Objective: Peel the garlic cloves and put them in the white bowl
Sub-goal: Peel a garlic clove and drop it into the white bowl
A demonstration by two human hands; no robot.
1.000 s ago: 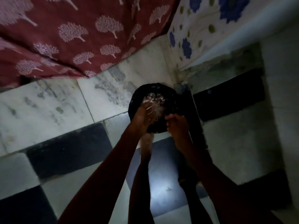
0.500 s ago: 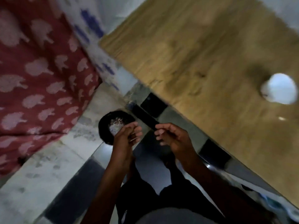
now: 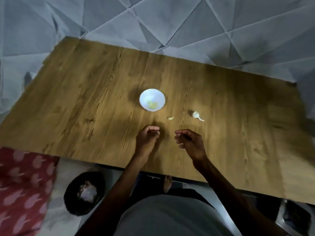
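Observation:
A small white bowl [image 3: 142,94] stands mid-table with yellowish peeled garlic [image 3: 152,105] in its bottom. To its right lie an unpeeled garlic clove [image 3: 196,114] and a smaller pale piece [image 3: 170,118], which may be a clove or a peel. Just below the bowl, my left hand [image 3: 147,138] hovers over the table with loosely curled fingers, and nothing shows in it. Level with it and under the loose pieces, my right hand [image 3: 190,142] has relaxed, curled fingers and nothing visible in it. The two hands are a short gap apart.
The wooden table [image 3: 85,99] runs across the view, its near edge just behind my wrists. On the floor at lower left sits a black bin [image 3: 71,195] with garlic peels [image 3: 87,193] inside, beside a red patterned cloth [image 3: 22,184]. A grey quilted surface lies beyond the table.
My view swung up from the floor bin to the table. Both hands left the bin, where they had been over the peels, and now hover above the table near the bowl.

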